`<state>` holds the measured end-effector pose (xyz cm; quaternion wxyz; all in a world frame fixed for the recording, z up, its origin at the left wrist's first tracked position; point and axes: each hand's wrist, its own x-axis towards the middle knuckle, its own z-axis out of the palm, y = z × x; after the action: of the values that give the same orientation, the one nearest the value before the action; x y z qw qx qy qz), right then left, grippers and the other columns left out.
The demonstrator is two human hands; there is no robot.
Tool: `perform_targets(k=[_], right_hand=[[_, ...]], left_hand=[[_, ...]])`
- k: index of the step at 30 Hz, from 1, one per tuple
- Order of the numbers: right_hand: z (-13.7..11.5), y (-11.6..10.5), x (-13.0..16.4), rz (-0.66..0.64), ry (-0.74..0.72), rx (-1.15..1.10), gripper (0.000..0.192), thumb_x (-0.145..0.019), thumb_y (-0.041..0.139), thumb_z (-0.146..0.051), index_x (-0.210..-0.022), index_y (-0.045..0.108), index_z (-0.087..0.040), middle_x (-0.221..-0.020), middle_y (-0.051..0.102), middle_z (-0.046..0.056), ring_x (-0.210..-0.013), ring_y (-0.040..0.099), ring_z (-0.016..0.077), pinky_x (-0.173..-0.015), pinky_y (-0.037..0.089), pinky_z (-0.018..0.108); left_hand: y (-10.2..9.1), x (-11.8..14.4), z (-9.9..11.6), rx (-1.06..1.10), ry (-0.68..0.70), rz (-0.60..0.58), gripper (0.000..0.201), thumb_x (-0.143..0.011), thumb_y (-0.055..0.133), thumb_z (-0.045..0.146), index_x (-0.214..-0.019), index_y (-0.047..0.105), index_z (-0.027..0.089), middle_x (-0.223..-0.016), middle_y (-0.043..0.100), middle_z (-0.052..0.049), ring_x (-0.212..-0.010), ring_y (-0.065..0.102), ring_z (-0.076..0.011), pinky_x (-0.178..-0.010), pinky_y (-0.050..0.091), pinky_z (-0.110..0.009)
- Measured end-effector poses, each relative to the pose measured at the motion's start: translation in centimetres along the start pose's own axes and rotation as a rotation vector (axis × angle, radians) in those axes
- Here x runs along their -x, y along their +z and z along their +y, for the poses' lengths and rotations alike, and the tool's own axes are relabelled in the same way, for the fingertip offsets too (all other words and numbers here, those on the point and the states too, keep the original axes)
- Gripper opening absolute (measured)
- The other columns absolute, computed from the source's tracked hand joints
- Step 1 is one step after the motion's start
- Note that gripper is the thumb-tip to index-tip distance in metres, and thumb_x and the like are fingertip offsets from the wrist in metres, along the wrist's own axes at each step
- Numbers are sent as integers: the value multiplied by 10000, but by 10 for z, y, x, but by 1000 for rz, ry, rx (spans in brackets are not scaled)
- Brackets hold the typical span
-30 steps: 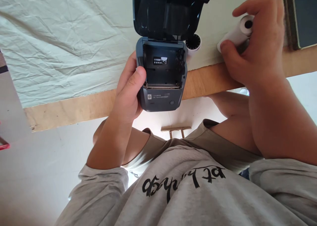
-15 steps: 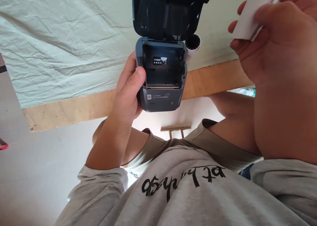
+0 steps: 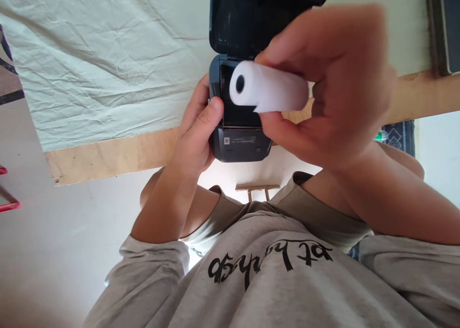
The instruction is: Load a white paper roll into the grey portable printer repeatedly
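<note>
right hand (image 3: 334, 88) has brought paper roll (image 3: 268, 90) over printer (image 3: 239, 126) | left hand (image 3: 197, 131) still grips printer

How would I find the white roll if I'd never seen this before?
Find the dark printer with its lid up, at the table's wooden edge. In front of it, the right hand holds the paper roll, the only white tube with a dark hole at one end.

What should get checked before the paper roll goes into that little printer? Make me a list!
1. Printer lid open: ok.
2. Left hand gripping the printer: ok.
3. Right hand holding the paper roll: ok.
4. Roll above the open bay, lying sideways: ok.
5. Bay free of an old roll: cannot tell, the roll hides it.
6. Loose paper end facing the right way: cannot tell.
</note>
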<state>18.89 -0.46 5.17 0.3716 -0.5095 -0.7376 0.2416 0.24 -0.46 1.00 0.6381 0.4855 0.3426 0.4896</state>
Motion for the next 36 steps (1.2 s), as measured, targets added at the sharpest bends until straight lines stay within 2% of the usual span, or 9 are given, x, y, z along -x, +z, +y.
perform_targets(k=[3,5,11,16,20,24,27,31,36], right_hand=[[-8,4,2,55,-120,221,218,-805,559,-176,-1012,596,-231,-1105,708,29,-1050,690,230,-807,552,366],[-11,5,0,52,-184,331,204,-798,530,-116,-957,586,-230,-1010,724,5,-1018,701,212,-784,536,351],[-8,9,-4,-7,-213,385,160,-784,532,-82,-804,574,-235,-1023,731,-27,-949,677,186,-791,516,347],[-7,11,4,132,-303,362,152,-822,543,-94,-771,595,-228,-924,711,0,-861,623,185,-761,470,339],[-6,13,15,96,-409,318,102,-887,605,-222,-787,597,-238,-853,697,-16,-800,598,187,-711,438,367],[-1,10,21,63,-482,255,210,-901,639,-441,-873,618,-235,-925,700,12,-874,620,218,-739,442,395],[2,5,23,130,-400,207,172,-909,628,-388,-904,590,-220,-825,638,18,-732,575,157,-662,430,334],[3,2,26,38,-159,179,219,-869,668,-369,-961,530,-227,-591,456,-68,-478,385,66,-483,325,249],[5,0,29,-53,-75,96,345,-797,749,-374,-991,488,-258,-569,386,-95,-466,366,58,-475,321,234]], left_hand=[[2,2,5,-12,-80,17,375,-906,598,531,-1164,661,265,-1182,670,-69,-1400,481,-335,-1070,512,-475],[1,1,2,3,-7,2,397,-918,552,562,-1146,667,259,-1146,671,-68,-1369,516,-326,-1057,523,-483],[-4,0,-7,-32,10,-9,434,-881,535,619,-1182,645,325,-1138,684,-48,-1297,579,-315,-1001,547,-485],[-3,0,-4,-1,37,-68,374,-903,532,540,-1156,655,293,-1162,676,-72,-1287,581,-308,-1041,524,-477],[-9,-3,-15,16,108,-93,464,-888,498,623,-1146,651,269,-1134,676,-79,-1273,570,-313,-941,562,-454],[-15,-3,-25,-39,60,-57,500,-764,728,513,-1208,606,320,-1030,672,-38,-1011,668,-260,-695,559,-349],[-16,-3,-27,-45,99,-35,600,-643,835,448,-1183,612,311,-1077,672,-35,-952,674,-242,-719,570,-356],[-18,-4,-29,-57,100,-60,684,-615,842,409,-1245,588,328,-1129,657,-43,-940,676,-239,-702,574,-365],[-23,-7,-34,-62,143,-85,682,-626,816,520,-1249,577,377,-1238,651,-44,-1086,661,-306,-843,578,-465]])
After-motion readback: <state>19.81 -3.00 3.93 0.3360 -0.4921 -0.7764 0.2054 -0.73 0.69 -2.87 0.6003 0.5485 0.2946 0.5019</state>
